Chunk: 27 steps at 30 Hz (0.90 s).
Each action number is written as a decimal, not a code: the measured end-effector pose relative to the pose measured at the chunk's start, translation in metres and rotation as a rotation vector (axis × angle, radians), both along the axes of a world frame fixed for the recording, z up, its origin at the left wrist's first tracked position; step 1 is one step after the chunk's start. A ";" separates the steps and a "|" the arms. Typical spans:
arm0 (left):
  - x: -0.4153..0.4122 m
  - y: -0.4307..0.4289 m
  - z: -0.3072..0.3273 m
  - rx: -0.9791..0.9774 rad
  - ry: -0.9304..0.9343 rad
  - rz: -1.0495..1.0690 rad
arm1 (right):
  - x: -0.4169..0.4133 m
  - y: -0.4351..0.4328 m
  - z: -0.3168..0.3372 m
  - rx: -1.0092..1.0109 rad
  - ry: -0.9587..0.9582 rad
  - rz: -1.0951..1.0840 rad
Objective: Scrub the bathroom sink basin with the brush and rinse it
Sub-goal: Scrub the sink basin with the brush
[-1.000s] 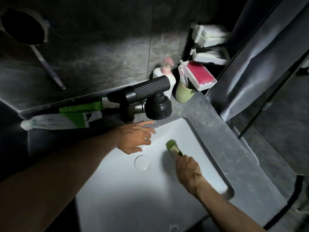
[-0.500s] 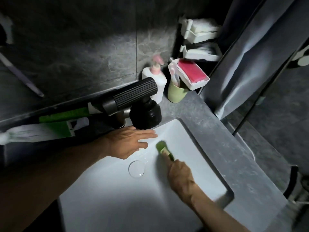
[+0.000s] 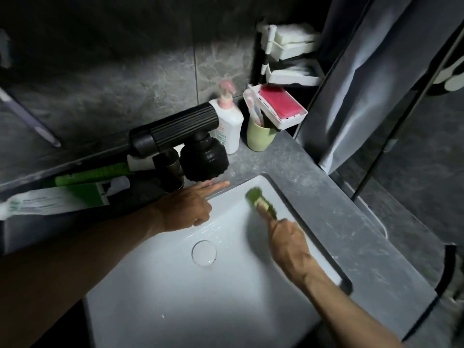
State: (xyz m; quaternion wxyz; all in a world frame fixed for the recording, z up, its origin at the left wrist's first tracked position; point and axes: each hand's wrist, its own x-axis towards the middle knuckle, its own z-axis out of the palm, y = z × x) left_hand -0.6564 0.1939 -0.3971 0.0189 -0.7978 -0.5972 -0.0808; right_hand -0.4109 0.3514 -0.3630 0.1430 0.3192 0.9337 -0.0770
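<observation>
The right hand [image 3: 288, 243] is clamped round the small green bristle brush [image 3: 261, 202], pressing it into the white ceramic sink basin's [image 3: 175, 297] far corner; the left hand [image 3: 187, 209], fingers apart, braces on the rim for balance

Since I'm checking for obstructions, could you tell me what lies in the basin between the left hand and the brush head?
Nothing: the head view shows only bare, wet white basin between the left hand and the green brush.
</observation>
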 end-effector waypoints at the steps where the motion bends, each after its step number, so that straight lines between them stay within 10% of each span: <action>1: 0.002 0.001 0.001 0.012 -0.005 -0.001 | 0.000 -0.002 0.004 0.057 0.026 -0.007; 6: 0.004 0.002 0.003 0.050 0.006 0.013 | 0.011 -0.053 -0.003 -0.288 -0.179 -0.023; 11: 0.005 0.002 0.001 0.079 -0.011 0.014 | -0.007 -0.005 0.016 -0.056 0.033 -0.179; 16: 0.002 0.004 -0.002 0.076 0.010 0.007 | 0.011 -0.044 0.005 -0.297 -0.096 -0.162; 22: 0.002 0.003 -0.004 0.088 0.020 0.010 | -0.007 -0.021 -0.001 0.149 0.251 -0.055; 27: 0.004 0.006 -0.001 0.110 0.029 0.008 | 0.021 -0.048 -0.026 -0.340 -0.056 -0.178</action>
